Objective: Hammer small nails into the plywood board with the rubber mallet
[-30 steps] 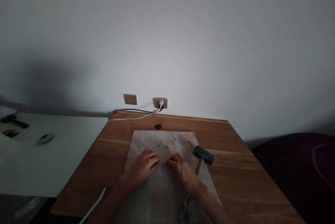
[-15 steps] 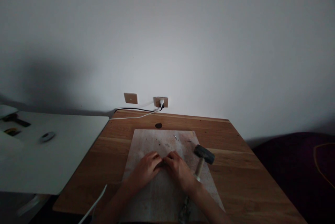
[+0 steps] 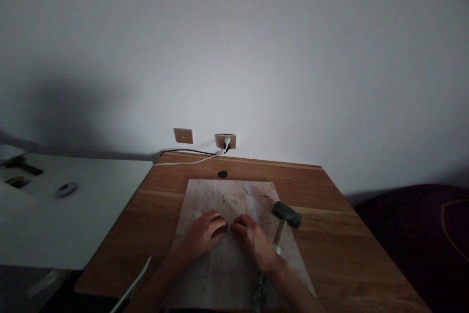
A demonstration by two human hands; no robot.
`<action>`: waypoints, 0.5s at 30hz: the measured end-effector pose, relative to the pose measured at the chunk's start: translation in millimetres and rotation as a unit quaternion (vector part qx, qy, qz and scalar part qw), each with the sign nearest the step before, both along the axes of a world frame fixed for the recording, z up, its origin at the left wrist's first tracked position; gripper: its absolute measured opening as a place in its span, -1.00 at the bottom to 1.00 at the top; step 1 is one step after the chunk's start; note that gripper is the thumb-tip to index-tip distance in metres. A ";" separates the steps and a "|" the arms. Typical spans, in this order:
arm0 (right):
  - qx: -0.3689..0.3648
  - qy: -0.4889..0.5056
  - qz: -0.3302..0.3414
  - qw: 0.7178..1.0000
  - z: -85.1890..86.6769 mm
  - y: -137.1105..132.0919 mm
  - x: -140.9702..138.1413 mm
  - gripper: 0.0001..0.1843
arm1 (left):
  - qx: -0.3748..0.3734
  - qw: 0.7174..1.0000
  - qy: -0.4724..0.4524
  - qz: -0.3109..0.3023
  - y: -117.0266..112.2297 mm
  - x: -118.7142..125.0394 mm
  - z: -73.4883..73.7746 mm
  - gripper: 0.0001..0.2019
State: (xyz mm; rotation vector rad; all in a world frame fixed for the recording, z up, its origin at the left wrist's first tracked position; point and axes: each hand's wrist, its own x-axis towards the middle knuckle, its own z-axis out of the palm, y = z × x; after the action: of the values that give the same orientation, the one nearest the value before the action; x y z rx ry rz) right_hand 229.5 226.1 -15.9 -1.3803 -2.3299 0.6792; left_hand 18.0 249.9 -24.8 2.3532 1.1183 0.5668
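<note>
A pale, worn board lies on the wooden table. Over its middle, my left hand is closed, fingers curled, with a dark patch beneath them that I cannot make out. Close on its right, my right hand is closed too, fingertips pinched together; whatever they hold is hidden. A small gap parts the two hands. A hammer with a dark, blocky head lies on the board's right side, its handle running under my right forearm. Small nails, one a thin nail, stand or lie along the far part of the board.
Behind the wooden table rises a white wall with a socket and a plugged-in white cable. To the left, a white table bears a mouse-like object and dark tools. Dark fabric is at right.
My hands have drawn slightly apart, opening a small gap between the fingertips. The hammer and nails stay where they were on the board.
</note>
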 end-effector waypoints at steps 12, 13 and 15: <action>0.010 0.014 0.005 1.000 10.8 -2.9 -0.7 -0.72 | 0.068 0.994 0.071 -0.050 6.5 0.8 3.8 -0.84; 0.019 0.010 0.006 1.000 10.8 -3.0 -0.5 -0.74 | 0.075 0.992 0.083 -0.050 7.2 1.1 4.6 -0.85; 0.034 0.007 0.003 0.999 10.1 -1.4 2.5 -0.75 | 0.079 0.991 0.101 -0.049 8.6 0.8 7.4 -0.87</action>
State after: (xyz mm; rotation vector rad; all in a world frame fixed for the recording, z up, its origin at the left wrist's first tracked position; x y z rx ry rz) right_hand 232.0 224.7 -5.7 -1.3347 -2.3253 0.6051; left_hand 18.8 258.4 -17.3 2.6340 1.0710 0.4027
